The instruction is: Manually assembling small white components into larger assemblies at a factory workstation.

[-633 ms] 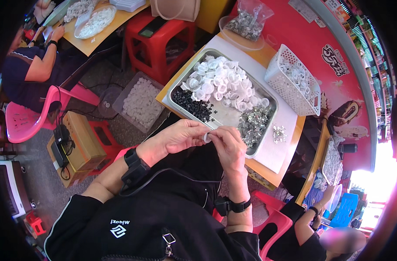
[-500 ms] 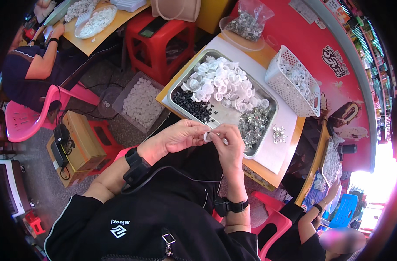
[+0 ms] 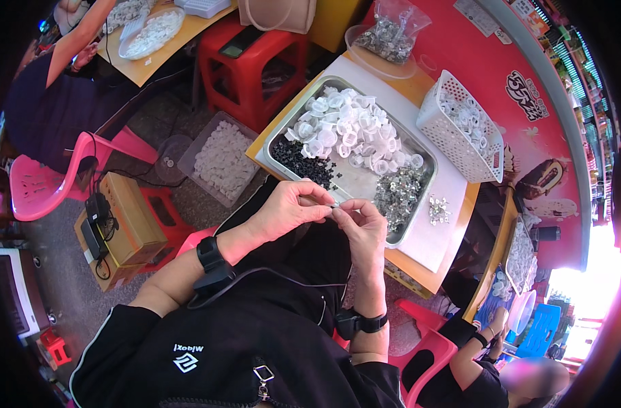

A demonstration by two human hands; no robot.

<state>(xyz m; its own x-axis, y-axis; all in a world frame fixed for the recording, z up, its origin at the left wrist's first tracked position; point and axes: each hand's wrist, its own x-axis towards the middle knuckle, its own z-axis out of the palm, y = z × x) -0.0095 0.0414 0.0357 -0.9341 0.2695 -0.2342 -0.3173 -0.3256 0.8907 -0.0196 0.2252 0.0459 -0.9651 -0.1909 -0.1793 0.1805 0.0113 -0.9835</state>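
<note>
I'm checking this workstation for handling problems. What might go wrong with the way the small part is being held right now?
The left hand and right hand pinch a tiny part between fingertips over the lap, just short of the metal tray; if it slips it would likely fall into dark clothing or to the floor, not the tray. The tray also sits at the table's near edge, so a knock from a wrist might shift it and spill its small black pieces.

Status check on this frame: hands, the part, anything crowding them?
Left hand and right hand pinch a small part together. Held just short of the metal tray. Nothing crowding them.
</note>
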